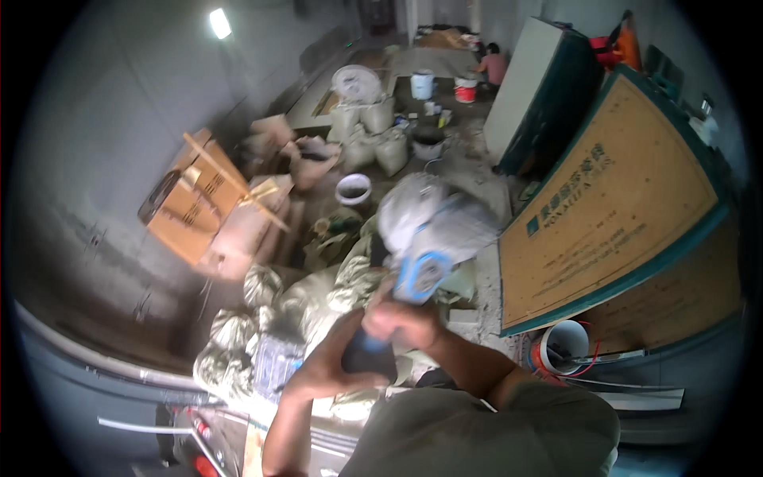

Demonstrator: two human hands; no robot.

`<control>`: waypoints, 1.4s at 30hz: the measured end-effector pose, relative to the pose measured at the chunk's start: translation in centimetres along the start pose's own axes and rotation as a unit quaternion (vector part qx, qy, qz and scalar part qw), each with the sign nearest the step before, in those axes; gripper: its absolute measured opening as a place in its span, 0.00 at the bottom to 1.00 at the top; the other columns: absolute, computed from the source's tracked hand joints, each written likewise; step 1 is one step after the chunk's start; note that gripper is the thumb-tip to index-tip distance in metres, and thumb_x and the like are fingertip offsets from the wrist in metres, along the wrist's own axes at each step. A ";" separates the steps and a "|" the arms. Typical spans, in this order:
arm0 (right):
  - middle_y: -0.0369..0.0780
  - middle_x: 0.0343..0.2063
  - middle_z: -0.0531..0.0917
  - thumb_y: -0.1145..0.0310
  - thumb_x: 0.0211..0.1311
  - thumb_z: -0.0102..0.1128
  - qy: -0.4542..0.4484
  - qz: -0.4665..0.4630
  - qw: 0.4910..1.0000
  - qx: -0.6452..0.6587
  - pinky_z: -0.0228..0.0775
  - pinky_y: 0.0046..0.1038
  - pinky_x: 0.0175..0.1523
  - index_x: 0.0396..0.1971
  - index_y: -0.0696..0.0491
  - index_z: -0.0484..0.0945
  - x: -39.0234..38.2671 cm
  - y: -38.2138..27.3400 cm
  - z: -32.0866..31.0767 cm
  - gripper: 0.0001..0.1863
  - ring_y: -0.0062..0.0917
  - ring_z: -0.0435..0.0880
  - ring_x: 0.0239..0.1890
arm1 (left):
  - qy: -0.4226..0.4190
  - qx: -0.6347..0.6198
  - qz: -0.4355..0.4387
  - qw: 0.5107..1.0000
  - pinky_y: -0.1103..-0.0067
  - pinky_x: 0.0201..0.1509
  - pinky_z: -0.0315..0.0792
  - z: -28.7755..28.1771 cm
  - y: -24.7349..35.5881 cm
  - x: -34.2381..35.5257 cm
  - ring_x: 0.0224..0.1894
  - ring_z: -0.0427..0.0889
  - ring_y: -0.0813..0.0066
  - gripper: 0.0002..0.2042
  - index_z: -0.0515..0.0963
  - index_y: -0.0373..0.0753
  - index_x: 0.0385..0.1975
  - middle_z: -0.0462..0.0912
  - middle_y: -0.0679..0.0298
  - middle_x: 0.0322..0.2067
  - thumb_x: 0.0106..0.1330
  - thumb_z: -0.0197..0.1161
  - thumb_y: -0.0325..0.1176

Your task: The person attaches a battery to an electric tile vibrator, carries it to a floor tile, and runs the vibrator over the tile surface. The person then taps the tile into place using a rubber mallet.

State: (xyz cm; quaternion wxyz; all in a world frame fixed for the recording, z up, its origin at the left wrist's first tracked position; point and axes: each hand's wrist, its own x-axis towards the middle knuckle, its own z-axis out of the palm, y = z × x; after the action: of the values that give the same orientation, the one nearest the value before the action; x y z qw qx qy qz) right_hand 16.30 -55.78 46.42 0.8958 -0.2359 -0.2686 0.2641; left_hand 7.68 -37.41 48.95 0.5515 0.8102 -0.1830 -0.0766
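Low in the head view, my left hand point(334, 366) curls round a dark object point(367, 362) whose shape is partly hidden by my fingers. Just above it, my right hand point(393, 319) grips a blurred blue-and-grey item point(421, 277), perhaps a tool, which points away from me. I cannot make out whether the dark object and the blue item are one piece. Behind them lies a large pale plastic-covered bundle point(437, 207), and white woven sacks point(230, 350) are heaped below and left of my hands.
Cardboard boxes point(187, 215) lean at the left wall. Large brown boards point(604, 207) and a bucket point(560, 350) stand at the right. Farther ahead are more sacks point(362, 143), a white tub point(353, 188) and several buckets point(422, 83), with another person point(493, 67) crouched by the right wall.
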 end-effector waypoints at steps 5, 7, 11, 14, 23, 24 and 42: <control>0.35 0.13 0.74 0.74 0.58 0.65 0.016 0.110 0.990 -0.090 0.63 0.24 0.24 0.23 0.56 0.73 -1.7 0.6 0.6 0.09 0.20 0.73 0.16 | -0.083 0.007 -0.094 0.992 0.70 0.63 0.69 2.2 -1.6 -1.3 0.59 0.73 0.65 0.46 0.63 0.32 0.62 0.74 0.54 0.55 0.41 0.84 0.34; 0.35 0.13 0.73 0.75 0.57 0.66 0.019 0.144 0.984 -0.101 0.62 0.25 0.23 0.23 0.56 0.73 -2.5 2.4 -0.2 0.09 0.20 0.72 0.16 | -0.076 -0.136 -0.166 0.974 0.71 0.58 0.73 4.0 -3.4 -2.2 0.55 0.77 0.66 0.46 0.64 0.31 0.61 0.77 0.54 0.52 0.39 0.85 0.32; 0.35 0.12 0.73 0.73 0.57 0.65 0.034 0.199 0.964 -0.173 0.63 0.25 0.24 0.18 0.55 0.74 -3.7 4.9 -1.7 0.11 0.20 0.72 0.15 | -0.012 -0.248 -0.153 0.957 0.71 0.56 0.74 7.8 -8.2 -4.4 0.52 0.79 0.66 0.47 0.64 0.32 0.60 0.77 0.56 0.51 0.36 0.84 0.29; 0.35 0.11 0.74 0.68 0.58 0.66 0.038 0.222 0.937 -0.267 0.63 0.24 0.25 0.13 0.54 0.73 -3.1 4.9 -2.0 0.16 0.19 0.73 0.15 | 0.007 -0.184 -0.142 0.973 0.70 0.55 0.74 8.1 -6.7 -3.8 0.50 0.80 0.63 0.45 0.66 0.31 0.58 0.79 0.58 0.48 0.35 0.83 0.30; 0.41 0.31 0.82 0.49 0.60 0.65 0.153 0.117 0.822 -0.536 0.71 0.33 0.38 0.45 0.58 0.74 -5.8 10.6 -1.1 0.27 0.30 0.81 0.30 | 0.092 -0.092 -0.113 0.985 0.71 0.49 0.75 9.9 -10.5 -5.2 0.46 0.81 0.65 0.34 0.71 0.32 0.52 0.80 0.58 0.43 0.42 0.79 0.29; 0.49 0.39 0.82 0.47 0.61 0.63 0.105 0.221 0.783 -0.571 0.72 0.39 0.44 0.53 0.59 0.66 -6.6 10.4 -1.0 0.33 0.41 0.84 0.38 | 0.110 -0.080 -0.111 0.985 0.71 0.48 0.75 9.9 -11.0 -5.6 0.45 0.81 0.65 0.33 0.71 0.33 0.51 0.80 0.58 0.42 0.43 0.79 0.29; 0.50 0.41 0.81 0.52 0.58 0.67 0.165 0.202 0.730 -0.632 0.72 0.37 0.49 0.54 0.61 0.68 -7.8 12.9 -1.1 0.33 0.40 0.83 0.43 | 0.099 0.047 -0.218 0.970 0.69 0.57 0.73 7.2 -10.4 -9.9 0.58 0.75 0.68 0.43 0.68 0.32 0.60 0.74 0.49 0.54 0.42 0.82 0.39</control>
State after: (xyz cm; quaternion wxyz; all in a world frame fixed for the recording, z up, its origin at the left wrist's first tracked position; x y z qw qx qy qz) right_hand 6.90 -51.07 35.51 0.4958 -0.8360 -0.1673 0.1651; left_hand -1.63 -36.50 35.89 0.4981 0.8592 0.0501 -0.1058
